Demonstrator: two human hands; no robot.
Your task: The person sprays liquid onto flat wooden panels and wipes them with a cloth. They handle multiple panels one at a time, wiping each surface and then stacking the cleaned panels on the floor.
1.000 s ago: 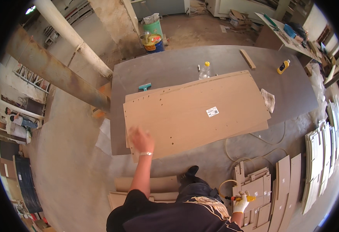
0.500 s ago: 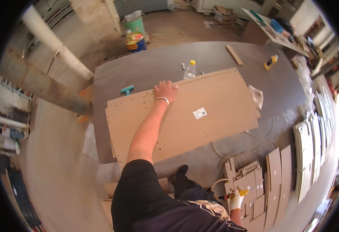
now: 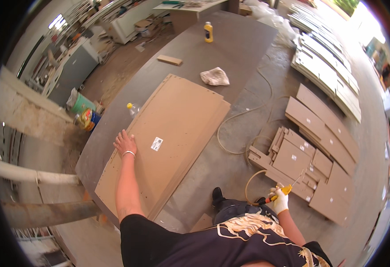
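Left hand on board, right hand gripping tool.
Left hand [image 3: 124, 143] lies open, flat on the large brown fibreboard panel [image 3: 172, 133] atop the grey table [image 3: 230, 49]; gloved right hand [image 3: 278, 201], near right, is closed around a yellow-handled tool [image 3: 284, 191].

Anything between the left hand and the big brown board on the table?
Nothing visible. The left hand already rests flat on the board near its far-left edge. The right hand, gloved, holds a yellow-handled tool off to the side.
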